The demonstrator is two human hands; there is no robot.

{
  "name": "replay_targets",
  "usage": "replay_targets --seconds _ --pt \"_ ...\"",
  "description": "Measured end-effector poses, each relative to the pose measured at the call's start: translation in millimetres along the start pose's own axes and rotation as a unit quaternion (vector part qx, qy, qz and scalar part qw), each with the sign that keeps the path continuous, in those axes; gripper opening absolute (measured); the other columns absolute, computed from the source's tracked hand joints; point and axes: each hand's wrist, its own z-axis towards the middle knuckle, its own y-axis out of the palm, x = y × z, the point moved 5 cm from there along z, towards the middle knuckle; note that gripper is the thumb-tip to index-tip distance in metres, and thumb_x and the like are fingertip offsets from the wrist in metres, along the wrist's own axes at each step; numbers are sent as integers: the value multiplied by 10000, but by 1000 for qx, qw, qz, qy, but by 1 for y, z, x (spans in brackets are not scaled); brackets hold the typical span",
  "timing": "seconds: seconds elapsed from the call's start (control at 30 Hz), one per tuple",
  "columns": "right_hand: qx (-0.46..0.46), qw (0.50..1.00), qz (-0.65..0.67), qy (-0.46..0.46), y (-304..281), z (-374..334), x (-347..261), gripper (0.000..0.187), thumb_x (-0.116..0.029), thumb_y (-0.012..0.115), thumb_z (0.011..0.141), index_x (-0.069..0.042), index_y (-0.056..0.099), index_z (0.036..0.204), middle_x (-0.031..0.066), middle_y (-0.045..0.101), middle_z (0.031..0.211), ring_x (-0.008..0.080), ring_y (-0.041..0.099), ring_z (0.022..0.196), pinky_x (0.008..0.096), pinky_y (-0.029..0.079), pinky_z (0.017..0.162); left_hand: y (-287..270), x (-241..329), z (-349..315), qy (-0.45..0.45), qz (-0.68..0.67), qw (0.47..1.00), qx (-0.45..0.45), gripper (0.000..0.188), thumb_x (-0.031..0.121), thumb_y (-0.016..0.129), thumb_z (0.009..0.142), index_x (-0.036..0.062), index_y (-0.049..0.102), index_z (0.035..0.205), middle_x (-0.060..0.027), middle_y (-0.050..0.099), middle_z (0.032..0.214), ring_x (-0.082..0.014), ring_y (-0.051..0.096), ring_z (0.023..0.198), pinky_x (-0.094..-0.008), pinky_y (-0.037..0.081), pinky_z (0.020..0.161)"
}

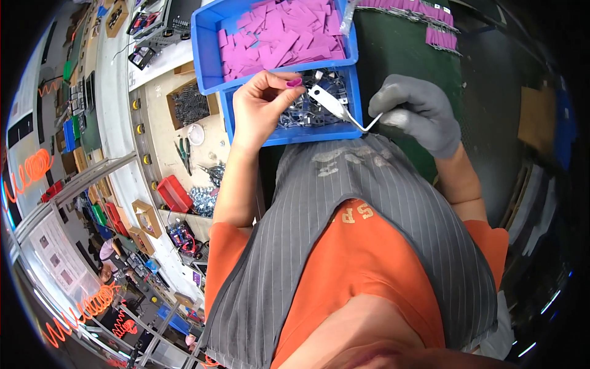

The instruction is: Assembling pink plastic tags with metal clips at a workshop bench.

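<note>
A white flat metal bracket [329, 103] with a hole at one end and a thin bent arm at the other hangs over the lower blue bin [292, 136]. My right hand [421, 111], in a grey glove, pinches the tip of the bent arm. My left hand [261, 104] is bare, its thumb and forefinger pinched together just beside the bracket's holed end. Whether anything small sits between those fingertips cannot be made out. Small metal parts [322, 80] fill the lower bin. Behind it, the upper blue bin [209, 40] holds a heap of purple flat pieces [286, 37].
To the left, a workbench [163, 132] carries green-handled pliers [184, 155], a round white lid [195, 134], a red bin [174, 194] and a box of dark parts [190, 104]. More purple pieces [441, 38] lie in rows on the green surface [399, 52] at far right.
</note>
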Motion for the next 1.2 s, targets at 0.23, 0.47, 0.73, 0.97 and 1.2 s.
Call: replay_targets --seconds 0.23,0.47,0.73,0.97,1.2 --pt "-29 955 -265 -133 0 2 -35 182 -10 570 760 -4 633 931 101 626 831 221 603 767 311 472 697 23 18 -1 112 249 960 -59 199 37 729 725 42 637 902 -26 672 854 -53 583 632 -186 450 531" --pt "-139 943 -278 -120 -5 5 -28 211 -13 552 774 -21 633 969 117 632 849 237 610 768 328 482 707 39 28 -11 228 399 868 -190 299 124 733 681 89 646 965 -60 630 911 -249 609 838 -335 512 717" --pt "-157 982 -105 4 -15 10 3 213 -56 567 788 28 614 977 119 640 890 194 622 805 305 489 730 51 12 -11 204 337 886 -244 246 108 717 707 68 653 941 -79 633 881 -249 614 791 -327 510 696" --pt "-129 974 -182 43 -4 17 56 258 -196 591 832 -6 603 1006 144 640 940 260 623 883 336 479 787 65 20 -18 187 285 895 -288 183 95 719 730 54 666 901 -71 650 826 -201 623 752 -298 501 646" --pt "55 986 -141 70 -76 -30 89 243 -199 614 827 1 621 966 87 630 917 152 587 877 286 454 772 -8 23 45 135 446 884 42 209 163 687 759 76 661 947 -101 663 829 -271 649 705 -340 516 647"
